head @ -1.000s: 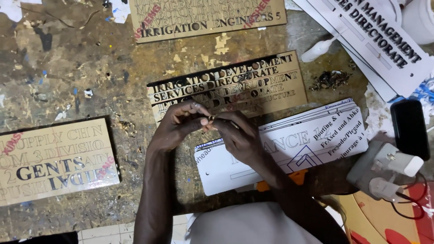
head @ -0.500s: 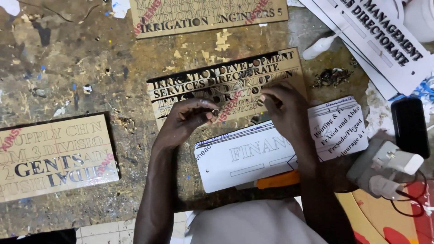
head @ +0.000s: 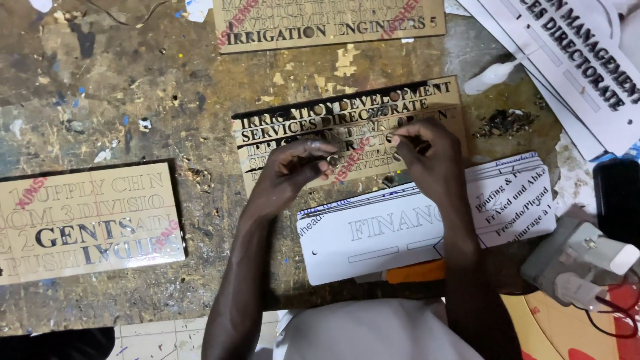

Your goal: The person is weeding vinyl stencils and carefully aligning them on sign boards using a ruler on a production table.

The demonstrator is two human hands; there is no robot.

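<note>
A gold plaque (head: 427,93) with rows of black cut lettering and red stamp marks lies in the middle of the worn workbench. My left hand (head: 293,170) rests on its lower left part, fingertips pinched together on a tiny scrap. My right hand (head: 430,157) is over the plaque's lower right rows, with thumb and forefinger pinched at the surface on what looks like a sliver of film. What exactly the right fingers grip is too small to tell. A white printed sheet (head: 363,237) lies under both forearms.
A second gold plaque (head: 80,220) lies at the left and a third (head: 327,23) at the top edge. White lettered signs (head: 567,60) are stacked top right. A black phone (head: 617,200), a grey plug adapter (head: 580,263) and an orange tool (head: 417,272) sit at the right.
My hands were pinched together over the white sheet. The right hand has moved up and right onto the plaque, and the left stays pinched beside it.
</note>
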